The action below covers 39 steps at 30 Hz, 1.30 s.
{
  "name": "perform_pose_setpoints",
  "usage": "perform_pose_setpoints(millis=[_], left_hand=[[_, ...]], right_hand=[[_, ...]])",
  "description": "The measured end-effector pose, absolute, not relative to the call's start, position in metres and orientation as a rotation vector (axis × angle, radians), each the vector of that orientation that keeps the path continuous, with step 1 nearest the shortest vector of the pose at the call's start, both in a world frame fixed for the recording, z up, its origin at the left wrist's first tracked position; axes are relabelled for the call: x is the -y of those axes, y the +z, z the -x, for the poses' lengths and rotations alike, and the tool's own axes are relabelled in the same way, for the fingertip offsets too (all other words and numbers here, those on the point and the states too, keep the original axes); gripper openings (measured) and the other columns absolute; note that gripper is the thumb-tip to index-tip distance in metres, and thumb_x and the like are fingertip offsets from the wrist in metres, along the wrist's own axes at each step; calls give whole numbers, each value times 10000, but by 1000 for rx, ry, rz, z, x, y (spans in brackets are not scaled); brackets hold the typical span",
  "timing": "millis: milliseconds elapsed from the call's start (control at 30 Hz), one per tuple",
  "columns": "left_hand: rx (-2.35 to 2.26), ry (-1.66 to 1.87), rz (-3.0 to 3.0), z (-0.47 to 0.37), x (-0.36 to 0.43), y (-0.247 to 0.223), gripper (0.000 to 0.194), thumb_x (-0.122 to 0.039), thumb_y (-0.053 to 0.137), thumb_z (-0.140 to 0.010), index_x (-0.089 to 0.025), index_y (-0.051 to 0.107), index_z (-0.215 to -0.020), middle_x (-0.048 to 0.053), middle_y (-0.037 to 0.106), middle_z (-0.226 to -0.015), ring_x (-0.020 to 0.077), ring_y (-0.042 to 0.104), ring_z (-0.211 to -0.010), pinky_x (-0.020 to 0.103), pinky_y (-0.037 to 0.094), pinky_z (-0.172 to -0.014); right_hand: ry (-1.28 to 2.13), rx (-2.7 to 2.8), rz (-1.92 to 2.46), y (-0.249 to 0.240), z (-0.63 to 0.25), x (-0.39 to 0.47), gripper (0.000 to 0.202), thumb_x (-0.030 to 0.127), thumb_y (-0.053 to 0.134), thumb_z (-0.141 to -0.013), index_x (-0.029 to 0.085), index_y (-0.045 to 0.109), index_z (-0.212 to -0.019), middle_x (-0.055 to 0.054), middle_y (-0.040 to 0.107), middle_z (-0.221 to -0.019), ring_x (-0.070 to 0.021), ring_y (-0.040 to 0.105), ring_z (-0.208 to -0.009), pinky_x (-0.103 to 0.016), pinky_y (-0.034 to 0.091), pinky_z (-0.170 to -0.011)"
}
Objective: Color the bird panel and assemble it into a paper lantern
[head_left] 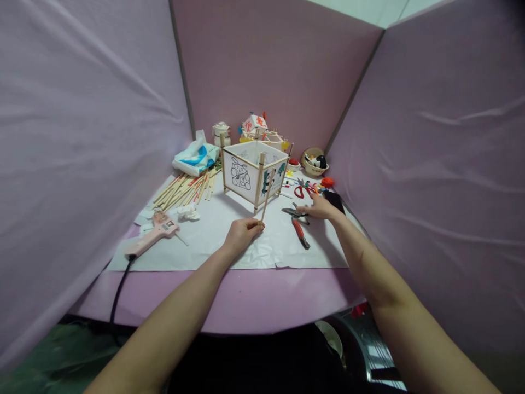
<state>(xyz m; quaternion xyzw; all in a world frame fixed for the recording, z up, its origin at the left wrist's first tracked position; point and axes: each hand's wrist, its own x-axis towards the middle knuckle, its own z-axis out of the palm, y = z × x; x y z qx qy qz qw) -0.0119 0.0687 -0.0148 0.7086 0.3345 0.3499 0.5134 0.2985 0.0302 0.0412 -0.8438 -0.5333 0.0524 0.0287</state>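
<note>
My left hand (pixel 245 232) rests low over the white sheet, its fingertips pinched on a thin wooden stick (pixel 267 198) that stands tilted upward. Just behind the stick is a lantern (pixel 241 174) with a wooden stick frame and white panels, one bearing a rabbit drawing, another a panda. My right hand (pixel 319 208) reaches to the right side, thumb and forefinger apart, over a pair of cutters (pixel 301 234). One red handle of the cutters points toward me; whether the fingers touch the tool, I cannot tell. Red-handled scissors (pixel 301 191) lie just beyond that hand.
A pink glue gun (pixel 158 231) with a black cord lies at left, near crumpled tissue (pixel 188 212). Behind are loose sticks (pixel 186 189), a tissue pack (pixel 197 157), a white jar (pixel 221 131), a smaller lantern (pixel 255 125) and a basket (pixel 315 168). A dark phone-like slab (pixel 335 202) lies right.
</note>
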Motion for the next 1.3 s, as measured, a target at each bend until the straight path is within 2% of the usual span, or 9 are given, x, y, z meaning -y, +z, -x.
perform_pose_setpoints(millis=[67, 167, 300, 433, 567, 667, 800, 1000, 1300], left_hand=[[-803, 840, -1699, 12, -69, -14, 237, -352, 678, -704, -168, 771, -821, 48, 756, -819, 207, 647, -774, 314, 463, -738], [-808, 848, -1693, 11, -67, -13, 225, -348, 687, -694, -175, 769, -812, 46, 759, -832, 209, 648, -783, 314, 466, -741], [-820, 863, -1695, 11, -64, -12, 222, -348, 690, -686, -177, 768, -804, 37, 753, -808, 199, 639, -756, 302, 463, -710], [-827, 878, -1701, 11, -63, -15, 247, -366, 678, -698, -169, 769, -815, 37, 747, -790, 194, 629, -728, 296, 458, -679], [-826, 881, -1709, 11, -63, -16, 251, -358, 676, -702, -166, 773, -832, 41, 749, -810, 194, 631, -741, 292, 453, -684], [-820, 880, -1718, 12, -63, -15, 232, -347, 671, -706, -170, 773, -817, 36, 750, -817, 193, 634, -762, 290, 449, -707], [-817, 887, -1720, 11, -62, -14, 233, -334, 654, -706, -167, 771, -818, 37, 748, -810, 195, 636, -762, 290, 451, -713], [-814, 906, -1727, 11, -61, -14, 220, -314, 645, -704, -167, 771, -811, 45, 746, -813, 194, 639, -765, 294, 456, -718], [-803, 878, -1753, 11, -63, -16, 232, -329, 640, -736, -166, 778, -824, 27, 727, -777, 181, 617, -732, 280, 431, -685]], right_hand=[[268, 1709, 2606, 31, -294, -13, 1111, 791, 640, -710, 110, 312, -1524, -256, 401, -1520, -378, 414, -1386, -422, 387, -1062], [399, 1753, 2625, 26, -286, 5, 1147, 810, 624, -697, 140, 255, -1551, -256, 367, -1540, -404, 374, -1410, -476, 361, -1086], [474, 1773, 2648, 31, -264, 13, 1020, 741, 644, -711, 116, 373, -1470, -260, 487, -1429, -396, 482, -1313, -455, 423, -1018], [284, 1641, 2774, 31, -236, 26, 778, 674, 544, -802, 108, 494, -1332, -257, 547, -1334, -422, 519, -1244, -558, 385, -1012], [230, 1739, 2722, 27, -226, 47, 896, 776, 547, -742, 129, 460, -1356, -244, 523, -1370, -441, 483, -1275, -622, 291, -1061], [228, 1860, 2668, 29, -227, 60, 902, 719, 603, -735, 118, 425, -1383, -253, 535, -1352, -437, 511, -1240, -564, 358, -1021], [109, 1972, 2607, 33, -222, 71, 590, 533, 555, -838, 99, 528, -1237, -239, 624, -1181, -387, 599, -1083, -439, 453, -869], [30, 1825, 2616, 29, -204, 93, 352, 402, 550, -849, 156, 602, -1095, -188, 648, -1097, -350, 610, -1009, -398, 457, -784], [83, 1952, 2157, 32, -189, 103, 533, 323, 596, -780, 152, 564, -1284, -152, 627, -1180, -299, 569, -1096, -351, 423, -938]])
